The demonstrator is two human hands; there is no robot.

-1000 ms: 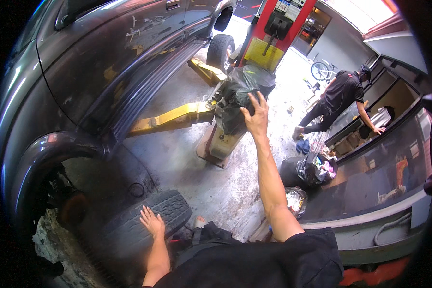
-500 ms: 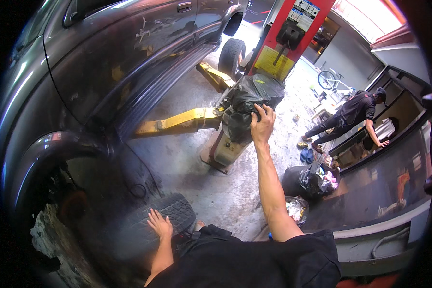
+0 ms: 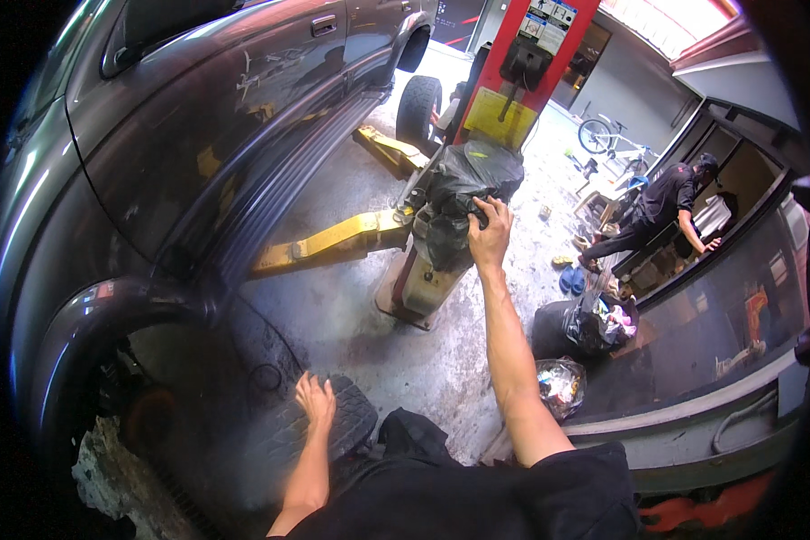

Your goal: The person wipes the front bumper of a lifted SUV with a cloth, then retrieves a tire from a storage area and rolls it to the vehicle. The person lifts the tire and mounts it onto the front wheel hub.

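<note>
My right hand (image 3: 490, 232) reaches forward with its fingers bent over the lower edge of a black plastic bag (image 3: 473, 175), which is bunched around the front of a red lift post (image 3: 533, 49). What lies under the plastic is hidden. Low on the left, my left hand (image 3: 316, 401) is open, its fingers apart and lightly bent, over a dark tyre (image 3: 355, 421). Whether it touches the tread I cannot tell. Beside it is the open wheel arch of a dark grey vehicle (image 3: 198, 117).
Yellow lift arms (image 3: 333, 238) run from the post under the vehicle. Beyond stands another wheel (image 3: 418, 110). At the right, a co-worker (image 3: 668, 200) leans on a window ledge, near blue sandals (image 3: 571, 280), a filled black rubbish bag (image 3: 567, 328), a clear bag (image 3: 560, 389) and a bicycle (image 3: 610, 138).
My left hand has lifted and shifted right from lying flat on the tyre tread, its fingers now bent more. My right hand stays at the black plastic bag. The view has shifted slightly.
</note>
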